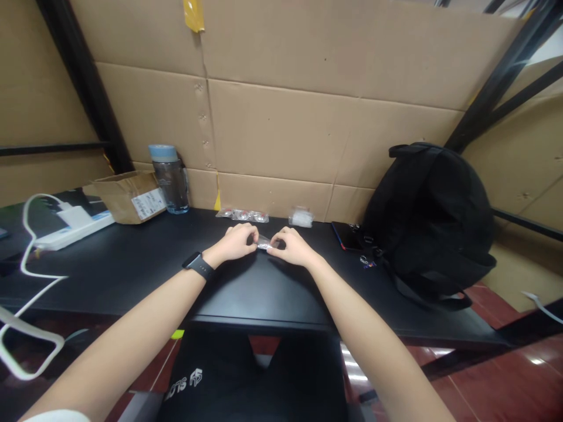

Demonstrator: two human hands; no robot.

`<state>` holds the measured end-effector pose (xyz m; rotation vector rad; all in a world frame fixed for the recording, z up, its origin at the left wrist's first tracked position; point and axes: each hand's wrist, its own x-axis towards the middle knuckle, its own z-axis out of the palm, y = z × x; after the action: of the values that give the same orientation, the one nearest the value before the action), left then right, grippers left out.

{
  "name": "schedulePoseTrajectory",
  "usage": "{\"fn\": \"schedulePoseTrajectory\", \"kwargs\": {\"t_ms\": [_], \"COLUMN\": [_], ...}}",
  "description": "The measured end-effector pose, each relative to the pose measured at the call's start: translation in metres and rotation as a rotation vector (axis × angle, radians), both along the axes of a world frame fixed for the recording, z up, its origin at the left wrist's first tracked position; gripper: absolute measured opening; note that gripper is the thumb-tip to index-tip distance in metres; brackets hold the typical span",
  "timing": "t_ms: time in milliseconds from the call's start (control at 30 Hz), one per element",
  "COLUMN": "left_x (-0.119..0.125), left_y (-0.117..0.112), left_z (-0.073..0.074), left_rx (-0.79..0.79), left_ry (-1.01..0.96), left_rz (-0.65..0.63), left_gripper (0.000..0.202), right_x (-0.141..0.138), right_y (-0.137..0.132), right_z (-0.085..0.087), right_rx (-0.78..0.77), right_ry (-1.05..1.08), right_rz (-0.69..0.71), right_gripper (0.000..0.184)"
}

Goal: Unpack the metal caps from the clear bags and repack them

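Observation:
Between my two hands is a small clear plastic bag [264, 242] with something shiny or pale inside, too small to make out. My left hand [240, 241], with a dark watch [198, 266] on its wrist, pinches the bag's left end. On the other end, the thumb and fingers of my right hand [292, 246] are closed. Just beyond my hands, a row of small clear packets [243, 215] with red and silvery contents lies near the cardboard wall. To their right sits another clear packet [301, 217] holding something white.
A black backpack [433, 223] stands at the right, with a phone [347, 236] and keys [366, 262] beside it. At the left are a water bottle [170, 179], an open cardboard box [132, 198] and a white power strip [74, 230] with a cable. Cardboard [285, 129] walls the black table [259, 293].

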<state>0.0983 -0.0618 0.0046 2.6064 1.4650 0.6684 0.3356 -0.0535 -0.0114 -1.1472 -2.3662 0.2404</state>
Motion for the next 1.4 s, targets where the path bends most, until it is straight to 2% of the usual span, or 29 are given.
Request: {"fn": "schedulePoseTrajectory", "kwargs": {"t_ms": [100, 300, 467, 667, 867, 1000, 1100, 1233, 1400], "left_x": [0.002, 0.004, 0.006, 0.007, 0.007, 0.005, 0.005, 0.006, 0.007], "left_y": [-0.003, 0.000, 0.002, 0.000, -0.003, -0.001, -0.001, -0.003, -0.002], "left_z": [0.000, -0.010, -0.014, -0.005, -0.002, -0.005, -0.008, -0.008, -0.006], "left_rx": [-0.003, -0.064, -0.013, -0.043, -0.048, -0.031, 0.006, 0.019, -0.070], "left_ry": [-0.037, 0.025, 0.016, -0.073, -0.128, -0.095, -0.039, 0.008, -0.039], "left_rz": [-0.088, -0.141, -0.062, 0.017, 0.041, 0.041, 0.078, 0.191, 0.216], "left_gripper": [0.024, 0.034, 0.039, 0.033, 0.039, 0.042, 0.039, 0.032, 0.037], "right_x": [0.002, -0.001, 0.000, 0.006, 0.006, 0.004, 0.004, 0.002, -0.001], "right_y": [0.002, 0.003, 0.001, 0.002, 0.004, 0.006, 0.006, 0.003, -0.003], "right_z": [-0.003, -0.005, 0.002, 0.008, 0.000, -0.004, -0.003, -0.001, 0.004], "right_rx": [-0.017, -0.021, -0.057, -0.068, -0.101, -0.115, -0.100, -0.040, 0.005], "right_ry": [-0.045, -0.109, -0.075, -0.005, -0.038, -0.054, -0.076, -0.125, -0.167], "right_rz": [-0.025, -0.088, -0.095, -0.138, -0.117, -0.122, -0.136, -0.155, -0.141], "right_gripper": [0.033, 0.019, 0.017, 0.029, 0.007, 0.007, 0.008, 0.010, 0.014]}}
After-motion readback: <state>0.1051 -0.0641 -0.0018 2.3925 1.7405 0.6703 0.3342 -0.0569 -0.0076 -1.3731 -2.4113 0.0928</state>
